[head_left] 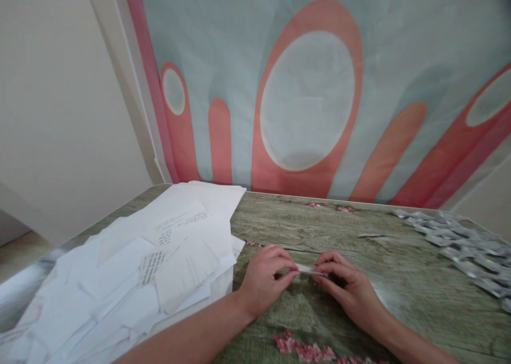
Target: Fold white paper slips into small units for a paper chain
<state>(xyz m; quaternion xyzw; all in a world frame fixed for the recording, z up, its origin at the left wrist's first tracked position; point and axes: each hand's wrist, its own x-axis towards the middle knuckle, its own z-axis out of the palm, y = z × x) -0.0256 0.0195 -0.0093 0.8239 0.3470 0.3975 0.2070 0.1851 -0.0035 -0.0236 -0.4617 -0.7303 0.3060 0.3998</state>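
A narrow white strip (pixel 306 269) is stretching nearly level between the pinching left hand (pixel 266 274) and right hand (pixel 350 284).

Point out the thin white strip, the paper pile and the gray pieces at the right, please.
Thin white strip (pixel 306 269): head view, the exposed stretch at its middle.
Paper pile (pixel 120 263): head view, a sheet near its middle.
Gray pieces (pixel 449 240): head view, one piece near the group's middle.
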